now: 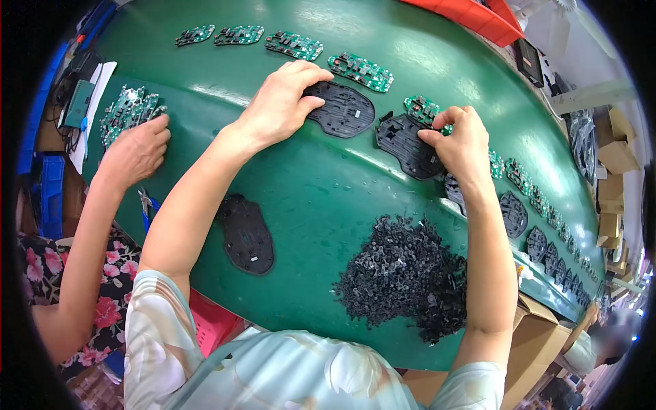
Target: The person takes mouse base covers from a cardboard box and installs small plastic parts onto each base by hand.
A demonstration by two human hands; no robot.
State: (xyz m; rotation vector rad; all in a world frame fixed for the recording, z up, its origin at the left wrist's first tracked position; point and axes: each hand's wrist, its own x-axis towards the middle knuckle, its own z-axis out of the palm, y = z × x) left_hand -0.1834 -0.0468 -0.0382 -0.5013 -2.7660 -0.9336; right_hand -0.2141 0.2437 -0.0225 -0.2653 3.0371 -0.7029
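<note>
My left hand pinches the left edge of a black plastic plate at the upper middle of the green table. Farther right, my right hand has its thumb and fingers on the right edge of a second black plate. A green circuit board lies just beyond the first plate. Another circuit board lies behind the second plate, partly hidden by my right fingers. A third black plate lies alone at the left, nearer my body. A heap of small black parts sits between my arms.
At the left, a co-worker's hand touches a pile of circuit boards. Blue-handled pliers lie beside my left forearm. Rows of boards and black plates run down the right side. A red bin stands at the far edge.
</note>
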